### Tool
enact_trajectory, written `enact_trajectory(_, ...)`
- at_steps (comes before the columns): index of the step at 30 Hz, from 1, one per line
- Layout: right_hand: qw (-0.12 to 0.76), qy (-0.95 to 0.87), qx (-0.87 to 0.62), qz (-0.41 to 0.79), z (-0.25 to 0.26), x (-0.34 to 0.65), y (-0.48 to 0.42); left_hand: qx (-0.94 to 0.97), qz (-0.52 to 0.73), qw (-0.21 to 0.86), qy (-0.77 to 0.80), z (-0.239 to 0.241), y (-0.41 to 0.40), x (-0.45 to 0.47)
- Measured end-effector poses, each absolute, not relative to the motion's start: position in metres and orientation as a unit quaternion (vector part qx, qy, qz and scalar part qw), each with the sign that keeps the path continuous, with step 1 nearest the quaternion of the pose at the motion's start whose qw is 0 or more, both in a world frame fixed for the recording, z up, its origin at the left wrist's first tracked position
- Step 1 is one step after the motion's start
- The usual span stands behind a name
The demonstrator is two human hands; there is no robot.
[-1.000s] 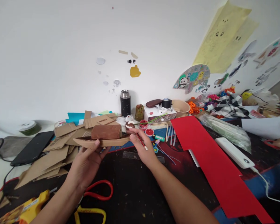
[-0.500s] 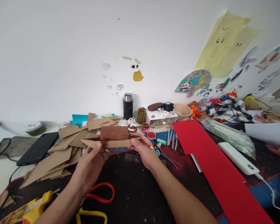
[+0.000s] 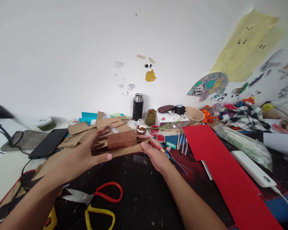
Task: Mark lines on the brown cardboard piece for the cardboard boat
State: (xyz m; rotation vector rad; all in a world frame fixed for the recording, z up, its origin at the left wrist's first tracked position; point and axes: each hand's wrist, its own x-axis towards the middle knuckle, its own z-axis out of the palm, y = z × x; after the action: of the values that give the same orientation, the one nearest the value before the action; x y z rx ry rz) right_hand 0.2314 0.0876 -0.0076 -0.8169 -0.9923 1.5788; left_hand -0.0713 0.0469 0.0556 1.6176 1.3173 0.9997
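Note:
A brown-painted block (image 3: 122, 140), which I take for cardboard, sits on a bare cardboard base (image 3: 127, 150) held above the table. My right hand (image 3: 156, 155) grips the base's right end, thumb in front. A thin red stick (image 3: 156, 146), maybe a paintbrush, also lies across that hand's fingers. At the left end, my left hand (image 3: 86, 153) is open, its thumb stretched out and the fingers spread beside the block; whether it touches the base I cannot tell. Red and yellow-handled scissors (image 3: 87, 198) lie below on the black table.
Cardboard scraps (image 3: 81, 127) are heaped behind my left hand. A black flask (image 3: 138, 107), red paint pots (image 3: 160, 137) and a small white box (image 3: 170, 121) stand along the wall. Red card (image 3: 218, 163) and a white power strip (image 3: 253, 169) lie at right. A yellow tool (image 3: 51, 220) is partly covered.
My left hand has let go of the cardboard base and opened out to the left. The brown block now shows more of its top. My view has shifted slightly left.

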Motion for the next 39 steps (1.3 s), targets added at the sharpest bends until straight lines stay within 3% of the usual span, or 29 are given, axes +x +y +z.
enact_trajectory(6,0.513,-0.415,-0.332,0.673,-0.009,0.230,0.087,0.727,0.270,0.352,0.524,0.065,0.042,-0.079)
enact_trajectory(14,0.513,-0.418,-0.332,0.672,-0.009,0.229,0.086,0.761,0.246,0.261,0.541,0.075,0.039,-0.067)
enact_trajectory(22,0.524,-0.415,-0.340,0.661,-0.011,0.225,0.086,0.753,0.216,0.262,0.564,0.085,0.040,-0.058)
enact_trajectory(33,0.637,-0.448,-0.419,0.468,-0.001,0.227,0.086,0.704,0.213,0.254,0.628,0.078,0.046,-0.067)
enact_trajectory(39,0.563,-0.557,-0.363,0.491,0.011,0.222,0.063,0.703,0.248,0.272,0.608,0.064,0.049,-0.065)
